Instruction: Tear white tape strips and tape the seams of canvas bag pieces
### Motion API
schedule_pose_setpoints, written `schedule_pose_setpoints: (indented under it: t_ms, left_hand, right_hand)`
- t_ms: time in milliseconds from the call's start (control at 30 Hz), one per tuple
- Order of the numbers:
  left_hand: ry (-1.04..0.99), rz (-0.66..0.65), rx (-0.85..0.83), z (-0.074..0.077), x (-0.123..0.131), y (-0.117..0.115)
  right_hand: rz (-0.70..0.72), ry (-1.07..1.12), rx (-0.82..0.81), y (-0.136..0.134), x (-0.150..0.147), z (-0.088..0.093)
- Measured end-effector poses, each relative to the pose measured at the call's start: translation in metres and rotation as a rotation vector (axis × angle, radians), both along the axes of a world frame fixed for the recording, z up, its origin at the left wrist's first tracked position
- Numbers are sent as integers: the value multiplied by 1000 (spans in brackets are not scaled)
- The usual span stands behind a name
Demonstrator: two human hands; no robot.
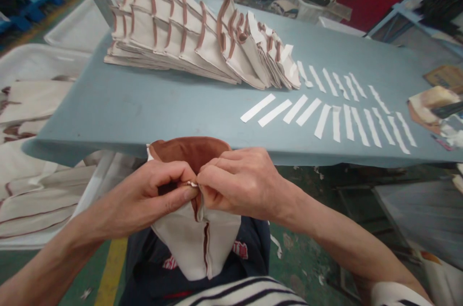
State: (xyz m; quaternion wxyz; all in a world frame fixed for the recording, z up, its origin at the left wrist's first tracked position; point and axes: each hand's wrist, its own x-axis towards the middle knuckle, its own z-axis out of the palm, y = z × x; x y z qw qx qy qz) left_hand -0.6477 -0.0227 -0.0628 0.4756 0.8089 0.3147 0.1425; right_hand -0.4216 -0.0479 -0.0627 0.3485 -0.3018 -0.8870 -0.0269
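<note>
A cream fabric piece [181,243] with a brown lining and a brown-edged seam hangs upright over my lap, its open top against the table edge. My left hand [155,190] pinches the fabric's upper rim at the seam between thumb and forefinger. Right beside it, my right hand [242,180] is closed on the same rim, fingertips pressed together. The two hands almost touch, and a small bit of whitish edge shows between them. What lies inside the right fingers is hidden.
On the blue-grey table [144,108] stands a long row of stacked cream pieces [173,31] with brown edges. White strips [307,110] lie in two rows to their right. A white bin [87,195] at left holds more fabric. A yellowish block [434,98] sits far right.
</note>
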Motion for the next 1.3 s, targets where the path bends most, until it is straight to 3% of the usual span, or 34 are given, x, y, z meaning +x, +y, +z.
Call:
schedule_pose_setpoints:
  t_ms: [133, 500, 600, 833, 1067, 1200, 1300]
  left_hand:
    - [-15, 56, 56, -3, 3, -6]
    - [39, 82, 136, -11, -4, -10]
    - [51, 80, 198, -6, -6, -9]
    - [24, 58, 260, -2, -11, -8]
    - [25, 19, 101, -4, -11, -6]
    - [27, 38, 123, -9, -8, -7]
    - [49, 81, 176, -12, -3, -9]
  right_hand:
    - [-2, 30, -68, -1, -2, -8]
    - [162, 199, -657, 16, 2, -13]
    - [189, 176, -613, 17, 5, -11]
    - [182, -44, -311, 13, 12, -8]
    - [281, -312, -191, 13, 17, 8]
    - [170, -214, -103, 13, 9, -7]
    - [69, -85, -222, 11, 4, -19]
